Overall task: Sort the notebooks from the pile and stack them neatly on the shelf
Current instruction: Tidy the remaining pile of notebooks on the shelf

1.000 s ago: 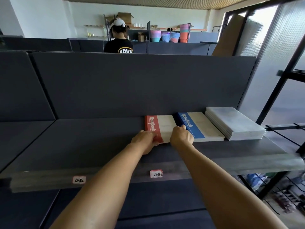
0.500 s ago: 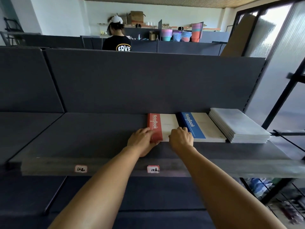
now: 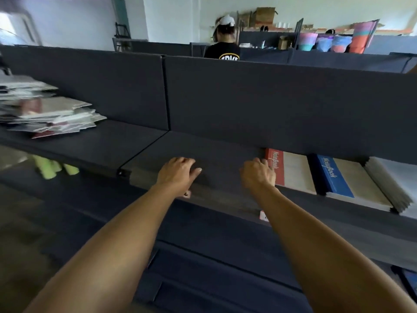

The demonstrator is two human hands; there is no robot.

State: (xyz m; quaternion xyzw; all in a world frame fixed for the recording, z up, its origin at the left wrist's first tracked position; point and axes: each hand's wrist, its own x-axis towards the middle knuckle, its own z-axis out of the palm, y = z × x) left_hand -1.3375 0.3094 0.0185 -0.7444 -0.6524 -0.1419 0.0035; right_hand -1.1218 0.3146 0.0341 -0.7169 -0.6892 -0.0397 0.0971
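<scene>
Notebooks: loose messy pile (image 3: 47, 111) sits far left on the dark shelf (image 3: 216, 152), covers fanned out at odd angles, blurred so can't read any. Sorted ones are at the right end of the same shelf, lying flat, side by side against the back panel (image 3: 270, 105): red-spine notebook (image 3: 291, 170), then blue-spine notebook (image 3: 345, 179) just right of it, then a grey stack (image 3: 397, 184) at the frame's right edge. Both spines read "NoteBook". L hand (image 3: 178, 175) hovers over bare shelf mid-frame, well left of the red one, fingers loosely curled, nothing in it. R hand (image 3: 258, 175) is at the red notebook's near-left corner, fingers loosely curled and overlapping the spine edge; looks like contact but can't tell if it's touching or just in front. No grip visible, holding nothing. Both forearms reach in from near edge. Small price labels (image 3: 263, 216) on the shelf's front lip, partly hidden by the arms. Yellow-green items (image 3: 56, 170) on a lower level, left, blurred. Beyond the panel, far: a person in white cap + black shirt (image 3: 223, 41), back to camera, and pastel-coloured pots (image 3: 325, 42) on a far shelf.
</scene>
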